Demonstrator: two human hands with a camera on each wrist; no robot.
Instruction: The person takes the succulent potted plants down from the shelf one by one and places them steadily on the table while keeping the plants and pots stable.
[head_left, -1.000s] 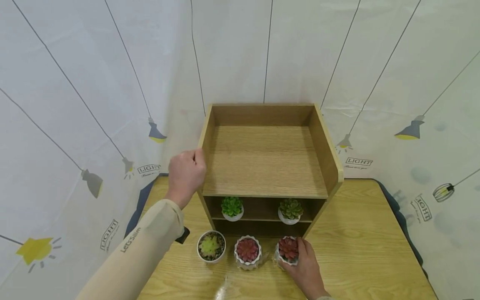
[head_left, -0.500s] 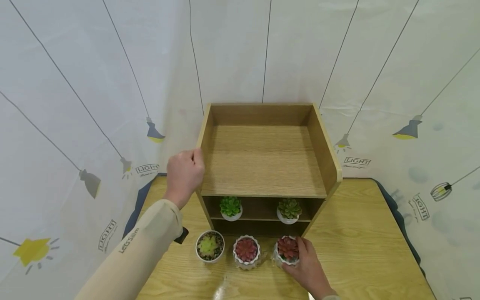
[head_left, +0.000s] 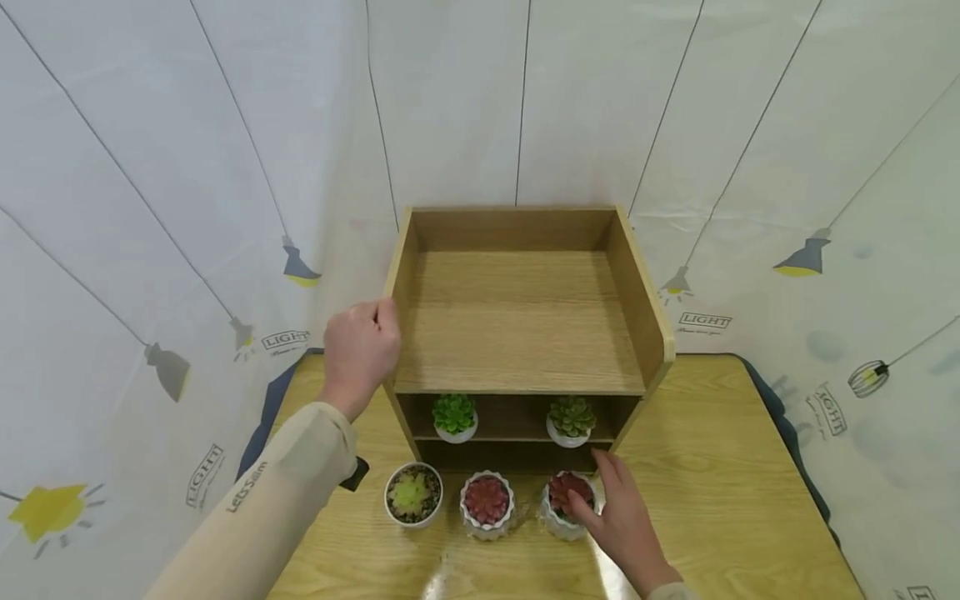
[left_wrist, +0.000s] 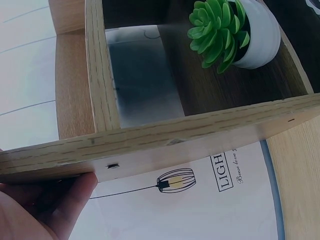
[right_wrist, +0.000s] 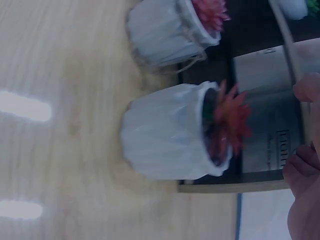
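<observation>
At the left side panel of a small wooden shelf unit (head_left: pixel 517 325), my left hand (head_left: pixel 360 350) holds the panel with curled fingers. One fingertip (left_wrist: pixel 87 182) touches the panel's outer face in the left wrist view; the other fingers are mostly hidden. My right hand (head_left: pixel 626 517) hovers over the rightmost potted succulent (head_left: pixel 558 521), red in a fluted white pot. Its thumb and fingers are spread apart, and the right wrist view shows them clear of the pot (right_wrist: pixel 162 132). To its left stand a red potted succulent (head_left: pixel 487 504) and a yellow-green potted plant (head_left: pixel 412 494).
Two green potted succulents, one bright (head_left: pixel 454 417) and one darker (head_left: pixel 572 419), sit on the unit's middle shelf. The unit stands on a wooden table (head_left: pixel 727 467). Behind it hangs a white backdrop (head_left: pixel 450 100) printed with lamps.
My right hand has let go of the rightmost red succulent's pot and lifted slightly, fingers spreading. The left hand stays at the side panel. The head view has shifted slightly.
</observation>
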